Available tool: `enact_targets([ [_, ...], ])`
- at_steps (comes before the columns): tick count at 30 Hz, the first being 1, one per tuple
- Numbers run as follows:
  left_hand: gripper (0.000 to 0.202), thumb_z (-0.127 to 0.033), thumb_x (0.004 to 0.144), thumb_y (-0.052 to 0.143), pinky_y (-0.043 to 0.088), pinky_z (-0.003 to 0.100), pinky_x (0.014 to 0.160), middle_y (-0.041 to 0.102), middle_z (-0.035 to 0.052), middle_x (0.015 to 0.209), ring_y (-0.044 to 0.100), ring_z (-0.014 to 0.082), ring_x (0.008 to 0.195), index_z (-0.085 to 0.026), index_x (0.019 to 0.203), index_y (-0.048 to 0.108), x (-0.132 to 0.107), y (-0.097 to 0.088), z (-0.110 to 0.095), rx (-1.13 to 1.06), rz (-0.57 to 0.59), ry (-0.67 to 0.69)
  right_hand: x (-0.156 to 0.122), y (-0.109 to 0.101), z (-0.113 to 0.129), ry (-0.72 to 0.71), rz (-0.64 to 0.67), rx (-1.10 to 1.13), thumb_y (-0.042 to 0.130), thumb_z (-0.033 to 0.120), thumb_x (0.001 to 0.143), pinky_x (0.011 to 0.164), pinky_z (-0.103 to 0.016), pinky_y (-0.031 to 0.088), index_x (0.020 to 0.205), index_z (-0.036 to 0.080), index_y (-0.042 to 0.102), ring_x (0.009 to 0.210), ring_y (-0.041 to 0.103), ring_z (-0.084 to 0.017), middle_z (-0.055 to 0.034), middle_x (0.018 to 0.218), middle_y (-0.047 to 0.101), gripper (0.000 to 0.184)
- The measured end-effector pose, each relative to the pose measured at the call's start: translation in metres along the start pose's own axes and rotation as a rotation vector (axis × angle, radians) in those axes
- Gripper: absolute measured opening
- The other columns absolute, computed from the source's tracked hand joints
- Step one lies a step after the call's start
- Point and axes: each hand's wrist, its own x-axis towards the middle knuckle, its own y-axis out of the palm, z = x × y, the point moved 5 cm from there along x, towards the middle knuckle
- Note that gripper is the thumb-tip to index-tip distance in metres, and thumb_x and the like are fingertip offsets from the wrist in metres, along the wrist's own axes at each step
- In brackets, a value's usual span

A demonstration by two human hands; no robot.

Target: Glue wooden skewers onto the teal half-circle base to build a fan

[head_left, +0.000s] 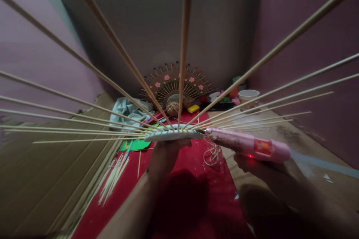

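Observation:
My left hand point(165, 155) grips a pale round disc point(174, 136) from below, with its fingers wrapped under the rim. Long thin wooden sticks point(110, 33) fan out from the disc in all directions, several reaching past the edges of the view. In my right hand point(252, 166) is a pink hot glue gun point(249, 143), a red light glowing on its side. The gun's nozzle meets the right edge of the disc, near the base of the sticks there; whether it touches I cannot tell.
Loose sticks point(113, 179) and tangled twine point(212, 154) lie on a red cloth point(190, 201). Behind are a ball of twine point(172, 107), a decorated stick fan point(179, 78), a crumpled light-blue cloth point(129, 114) and a white bowl point(248, 95). Cardboard point(50, 168) stands on the left.

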Motion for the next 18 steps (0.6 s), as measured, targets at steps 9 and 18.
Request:
enact_targets([
  [9, 0.01, -0.019, 0.06, 0.069, 0.05, 0.033, 0.072, 0.072, 0.0013, 0.079, 0.063, 0.0229, 0.078, -0.024, 0.068, 0.074, 0.0, 0.001, 0.003, -0.01, 0.052, -0.011, 0.003, -0.001, 0.005, -0.023, 0.017, 0.03, 0.06, 0.03, 0.082, 0.051, -0.021, 0.056, 0.095, 0.028, 0.072, 0.059, 0.065, -0.016, 0.0025, 0.067, 0.068, 0.017],
  [18, 0.006, -0.021, 0.063, 0.064, 0.052, 0.032, 0.074, 0.073, -0.0001, 0.077, 0.066, 0.0237, 0.084, -0.023, 0.062, 0.069, -0.003, 0.006, -0.005, 0.217, 0.044, -0.076, 0.008, 0.002, 0.019, -0.143, 0.083, 0.06, 0.056, 0.023, 0.086, 0.08, -0.03, 0.059, 0.128, 0.032, 0.059, 0.092, 0.069, -0.022, -0.0013, 0.103, 0.072, 0.043],
])
